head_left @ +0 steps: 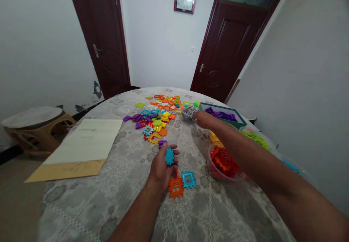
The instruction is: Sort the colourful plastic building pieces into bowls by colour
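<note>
My left hand [163, 167] is palm up over the near table, its thumb pressed on a blue toothed building block [169, 156]. A purple block [162, 143] shows just past the thumb; whether it is held or lies on the table I cannot tell. Just beside that hand, an orange window block [176, 188] and a light blue window block [188, 179] lie on the cloth. My right hand [203, 120] reaches far forward to the rim of a clear bowl of grey pieces [189, 112]. Its fingers look closed, with the tips mostly hidden.
A heap of mixed colored blocks [158, 120] spreads across the table's middle. Under and beside my right arm stand a tub of red pieces [222, 162], green pieces [256, 140] and a green-rimmed box [241, 122] of purple ones. Paper sheets [87, 140] lie left.
</note>
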{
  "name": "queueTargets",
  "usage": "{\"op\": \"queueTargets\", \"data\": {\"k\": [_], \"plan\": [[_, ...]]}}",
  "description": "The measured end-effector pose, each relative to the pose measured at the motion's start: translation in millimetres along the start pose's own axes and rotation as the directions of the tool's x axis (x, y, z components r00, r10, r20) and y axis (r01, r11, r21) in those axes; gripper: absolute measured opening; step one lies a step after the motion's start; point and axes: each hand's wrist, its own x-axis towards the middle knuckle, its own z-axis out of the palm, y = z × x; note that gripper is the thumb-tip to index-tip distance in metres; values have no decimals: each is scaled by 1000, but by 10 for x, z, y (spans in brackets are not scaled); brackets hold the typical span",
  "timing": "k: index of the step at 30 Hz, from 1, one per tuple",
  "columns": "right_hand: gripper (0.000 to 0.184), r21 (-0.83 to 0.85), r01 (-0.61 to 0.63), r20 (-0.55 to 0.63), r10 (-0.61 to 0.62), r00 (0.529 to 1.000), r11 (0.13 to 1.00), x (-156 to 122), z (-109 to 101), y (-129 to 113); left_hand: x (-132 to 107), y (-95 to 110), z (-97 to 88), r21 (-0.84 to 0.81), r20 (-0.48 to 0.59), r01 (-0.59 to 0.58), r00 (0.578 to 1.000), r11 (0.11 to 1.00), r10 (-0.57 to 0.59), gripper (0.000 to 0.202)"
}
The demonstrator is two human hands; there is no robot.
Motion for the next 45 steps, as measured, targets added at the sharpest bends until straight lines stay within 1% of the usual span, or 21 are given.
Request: {"op": "queueTargets", "data": {"k": [4, 8, 13, 16, 18, 19, 20, 21, 23, 24, 25, 28, 31, 32, 34, 36, 38, 40, 42, 45], "plan": [[32, -69, -2, 66, 6, 998, 998, 25, -11, -76, -6, 23, 2, -21, -16, -19, 1000, 1000, 19, 42], [35, -104, 7, 86, 2, 996, 995, -23, -32, -145, 18, 10, -14, -47, -10, -18, 1000, 999, 18, 44], [35, -105, 31, 74, -24, 997, 994, -141, -79, -248, 26, -5, -23, -80, 7, -29, 1000, 996, 29, 45], [34, -85, 60, 44, -56, 997, 995, -255, -146, -341, 14, -9, -12, -97, 7, -31, 999, 995, 32, 40], [34, -64, 100, 28, -98, 995, 993, -374, -193, -445, 6, -15, 1, -104, -4, -40, 999, 994, 40, 35], [33, -21, 144, 22, -144, 989, 989, -451, -211, -514, 3, -21, 8, -104, -5, -47, 999, 993, 47, 33], [33, 55, 208, 20, -209, 978, 977, -539, -222, -591, 1, -28, 15, -102, 3, -56, 998, 993, 57, 32], [34, 159, 282, 21, -289, 957, 946, -634, -226, -675, 0, -35, 20, -99, 19, -68, 997, 993, 70, 31], [34, 382, 407, 12, -445, 895, 830, -824, -211, -842, -1, -50, 26, -91, 65, -95, 993, 991, 101, 33], [34, 464, 434, 2, -492, 871, 772, -906, -194, -914, -1, -56, 26, -88, 89, -105, 990, 991, 113, 35], [32, 515, 437, -1, -509, 861, 737, -974, -172, -972, 0, -59, 25, -82, 109, -109, 987, 991, 118, 37], [26, 630, 363, 27, -487, 873, 686, -1078, -102, -1038, 8, -57, 14, -31, 140, -66, 988, 997, 70, 48], [24, 768, 233, 106, -477, 873, 596, -1121, -90, -980, 27, -53, 3, 24, 176, -7, 984, 1000, 3, 57], [23, 796, 184, 127, -458, 880, 576, -1149, -108, -951, 34, -53, -1, 35, 184, 3, 983, 999, -9, 58], [21, 815, 104, 145, -374, 916, 571, -1250, -174, -902, 43, -53, -6, 47, 172, -2, 985, 999, -6, 57], [19, 814, 58, 126, -273, 954, 578, -1410, -244, -872, 45, -41, -9, 50, 132, -19, 991, 999, 13, 52], [16, 832, 41, 91, -208, 974, 553, -1609, -282, -854, 43, -9, -7, 45, 115, -24, 993, 999, 19, 47], [17, 868, 11, 97, -191, 977, 497, -1824, -268, -830, 39, 34, 4, 38, 108, -19, 994, 999, 15, 44], [19, 897, -36, 139, -202, 970, 441, -2045, -216, -785, 30, 74, 23, 29, 89, -19, 996, 999, 16, 41], [21, 913, -87, 178, -198, 964, 400, -2365, -108, -661, 20, 106, 50, 29, 43, -27, 999, 999, 25, 35]]}}
